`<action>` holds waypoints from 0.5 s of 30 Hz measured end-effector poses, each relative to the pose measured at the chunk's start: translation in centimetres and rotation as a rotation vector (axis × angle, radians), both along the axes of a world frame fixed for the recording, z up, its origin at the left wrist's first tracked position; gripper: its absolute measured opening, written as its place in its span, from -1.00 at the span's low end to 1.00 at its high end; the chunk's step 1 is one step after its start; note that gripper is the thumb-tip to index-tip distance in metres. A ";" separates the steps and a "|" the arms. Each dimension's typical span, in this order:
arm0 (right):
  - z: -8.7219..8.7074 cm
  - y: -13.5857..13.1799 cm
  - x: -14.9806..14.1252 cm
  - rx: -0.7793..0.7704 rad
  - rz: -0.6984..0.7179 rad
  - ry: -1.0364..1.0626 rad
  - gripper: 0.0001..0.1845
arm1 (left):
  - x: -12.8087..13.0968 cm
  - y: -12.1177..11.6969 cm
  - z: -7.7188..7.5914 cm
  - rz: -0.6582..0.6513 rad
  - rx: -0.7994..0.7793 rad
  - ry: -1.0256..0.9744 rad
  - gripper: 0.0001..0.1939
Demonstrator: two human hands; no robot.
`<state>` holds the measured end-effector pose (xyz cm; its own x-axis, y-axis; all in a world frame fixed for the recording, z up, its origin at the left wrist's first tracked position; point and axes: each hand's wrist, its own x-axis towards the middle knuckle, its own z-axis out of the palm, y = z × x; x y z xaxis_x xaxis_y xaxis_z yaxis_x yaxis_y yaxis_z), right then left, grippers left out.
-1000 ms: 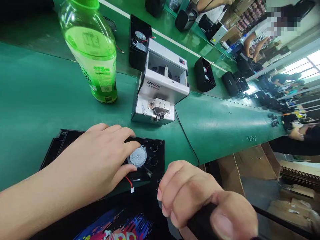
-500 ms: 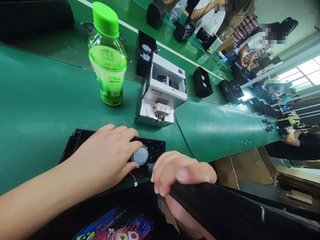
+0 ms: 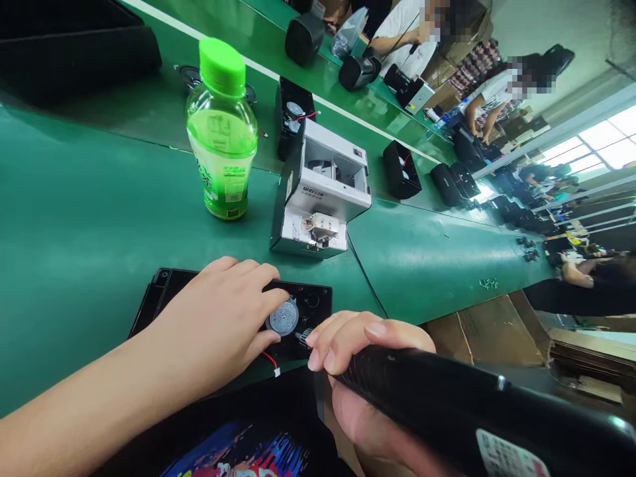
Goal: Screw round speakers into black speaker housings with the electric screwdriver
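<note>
A flat black plastic panel (image 3: 318, 301) lies on the green belt near me. My left hand (image 3: 218, 324) rests on it, thumb and forefinger pinching a round silver speaker (image 3: 283, 317) set in the panel; a red wire with a white plug (image 3: 272, 364) trails from it. My right hand (image 3: 362, 358) is wrapped round a black electric screwdriver (image 3: 447, 401), whose tip (image 3: 303, 336) touches the panel just right of the speaker.
A white screw feeder box (image 3: 322, 195) stands behind the panel, its black cable running toward me. A green bottle (image 3: 222, 132) stands left of it. Black speaker housings (image 3: 400, 169) sit along the far belt. Other people work at the back right. Cardboard boxes (image 3: 477, 328) lie below.
The view has pulled back and tilted. My right hand has brought the screwdriver lower, so its tip now rests on the panel beside the speaker. My left hand has stayed on the speaker.
</note>
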<state>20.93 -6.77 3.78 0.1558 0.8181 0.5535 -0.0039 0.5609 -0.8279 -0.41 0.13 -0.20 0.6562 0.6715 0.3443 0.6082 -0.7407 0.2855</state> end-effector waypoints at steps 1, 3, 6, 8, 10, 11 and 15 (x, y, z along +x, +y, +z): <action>0.0 0.1 0.1 0.000 -0.004 0.019 -0.44 | 0.0 0.0 0.0 -0.005 0.011 -0.006 -0.59; 0.7 0.6 0.7 -0.047 0.036 0.067 -0.32 | -0.1 0.0 -0.2 -0.016 0.027 -0.014 -0.54; 3.5 2.2 2.1 -0.128 0.098 0.173 -0.27 | -0.4 0.1 -0.5 -0.028 0.046 -0.035 -0.48; 5.8 4.4 2.8 -0.079 0.079 0.225 -0.29 | -0.7 0.2 -0.3 -0.036 0.071 -0.066 -0.53; 7.5 7.3 2.8 0.033 0.041 0.214 -0.34 | -0.9 0.0 0.1 -0.045 0.116 -0.103 -0.71; 7.9 9.0 2.5 0.081 0.023 0.189 -0.33 | -0.9 -0.4 0.3 -0.040 0.150 -0.122 -0.76; 7.4 14.7 1.0 0.130 0.056 0.082 -0.16 | -0.4 -3.3 0.0 -0.002 0.270 -0.170 -0.59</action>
<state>21.89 7.94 11.21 0.1611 0.7494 0.6422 -0.1028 0.6599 -0.7443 -0.77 -3.16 -0.17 0.5753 0.5395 0.6149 0.5670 -0.8048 0.1756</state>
